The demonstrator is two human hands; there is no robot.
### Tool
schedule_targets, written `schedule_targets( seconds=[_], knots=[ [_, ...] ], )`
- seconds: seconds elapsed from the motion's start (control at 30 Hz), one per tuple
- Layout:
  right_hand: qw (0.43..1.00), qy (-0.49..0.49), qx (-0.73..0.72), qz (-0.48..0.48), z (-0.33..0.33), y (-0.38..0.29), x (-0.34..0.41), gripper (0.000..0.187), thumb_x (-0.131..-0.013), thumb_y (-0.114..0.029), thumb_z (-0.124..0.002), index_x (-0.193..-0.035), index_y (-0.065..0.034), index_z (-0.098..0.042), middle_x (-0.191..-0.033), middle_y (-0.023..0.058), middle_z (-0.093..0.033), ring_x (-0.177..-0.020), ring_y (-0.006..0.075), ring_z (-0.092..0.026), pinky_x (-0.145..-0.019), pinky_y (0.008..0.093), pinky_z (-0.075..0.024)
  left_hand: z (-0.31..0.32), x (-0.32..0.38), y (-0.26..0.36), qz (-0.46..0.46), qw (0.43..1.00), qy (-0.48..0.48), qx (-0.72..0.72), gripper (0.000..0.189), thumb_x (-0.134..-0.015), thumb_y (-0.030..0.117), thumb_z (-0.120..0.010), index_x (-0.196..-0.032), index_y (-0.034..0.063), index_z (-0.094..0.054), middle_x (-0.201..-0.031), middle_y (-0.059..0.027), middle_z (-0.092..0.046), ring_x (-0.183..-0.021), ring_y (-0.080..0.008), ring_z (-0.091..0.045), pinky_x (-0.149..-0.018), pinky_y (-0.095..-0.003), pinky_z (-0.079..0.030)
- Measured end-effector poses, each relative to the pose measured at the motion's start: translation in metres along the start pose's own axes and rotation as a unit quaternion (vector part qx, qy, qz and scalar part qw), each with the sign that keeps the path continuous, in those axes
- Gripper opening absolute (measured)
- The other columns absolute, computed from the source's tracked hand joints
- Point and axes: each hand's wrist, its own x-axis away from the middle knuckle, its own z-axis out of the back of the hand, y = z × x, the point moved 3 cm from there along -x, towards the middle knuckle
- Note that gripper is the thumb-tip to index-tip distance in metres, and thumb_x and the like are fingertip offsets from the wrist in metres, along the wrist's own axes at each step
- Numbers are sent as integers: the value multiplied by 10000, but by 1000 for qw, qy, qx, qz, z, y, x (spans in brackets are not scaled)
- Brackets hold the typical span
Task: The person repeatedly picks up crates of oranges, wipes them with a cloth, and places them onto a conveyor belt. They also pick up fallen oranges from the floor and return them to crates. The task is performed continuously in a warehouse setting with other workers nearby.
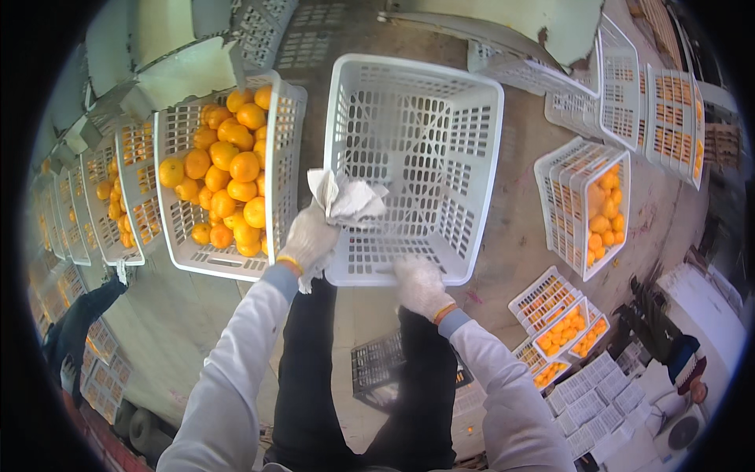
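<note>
Before me stands a white slotted plastic crate [407, 159] with no fruit inside. My left hand [309, 239], in a pale knit glove, grips a crumpled white cloth or paper [354, 197] above the crate's near left side. Another white scrap of it hangs below that hand. My right hand [422, 286], gloved as well, is closed over the crate's near rim, right of its middle. To the left is a second white crate [215, 268], part-filled with orange citrus fruit [227, 171].
Beneath metal chutes [183, 71], more fruit crates [112, 206] line the left. At right are a crate of fruit [581, 206], stacked crates [637, 112] and small fruit baskets [557, 324]. A black crate [377, 366] lies by my legs. Other people [666, 336] [82, 330] are at both sides.
</note>
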Motion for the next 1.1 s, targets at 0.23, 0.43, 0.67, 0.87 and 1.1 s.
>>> schedule_targets(
  seconds=[0.23,0.43,0.67,0.87,1.1],
  knots=[
    [840,521,149,-4,340,-39,8,485,-940,-205,-841,-1383,-47,-723,-1291,164,-763,-1212,347,-715,-1061,437,-581,-55,4,-17,-25,998,33,-45,521,-1021,300,-726,-1381,-57,-605,-1128,-357,-787,-1111,-531,-767,-969,-616,-610],
    [870,428,246,5,382,-40,-75,535,-943,-210,-787,-1444,-51,-688,-1307,208,-738,-1243,417,-697,-1079,543,-567,-47,-13,17,-6,999,8,-46,549,-1030,298,-715,-1363,-107,-554,-1112,-375,-781,-1147,-534,-760,-1015,-606,-595],
    [889,403,203,75,330,3,-97,537,-933,-148,-791,-1441,-26,-669,-1412,200,-686,-1269,433,-675,-1097,537,-568,-47,-12,12,-5,997,-28,-75,462,-1029,204,-675,-1328,-125,-552,-1085,-387,-774,-1121,-549,-763,-986,-618,-603],
    [885,423,150,119,348,16,-97,217,-939,-159,-801,-1147,-105,-826,-1203,161,-765,-1174,424,-713,-1052,524,-585,-44,6,8,-1,996,-31,-85,452,-1025,190,-674,-1338,-114,-555,-1128,-374,-775,-1114,-529,-774,-982,-591,-617],
    [931,313,178,57,343,58,-164,247,-956,-110,-704,-1181,-52,-788,-1249,251,-757,-1217,478,-705,-1077,547,-573,-47,1,7,-55,989,-25,-134,374,-985,140,-680,-1278,-83,-614,-1082,-342,-785,-1085,-499,-790,-940,-547,-642]
  ],
)
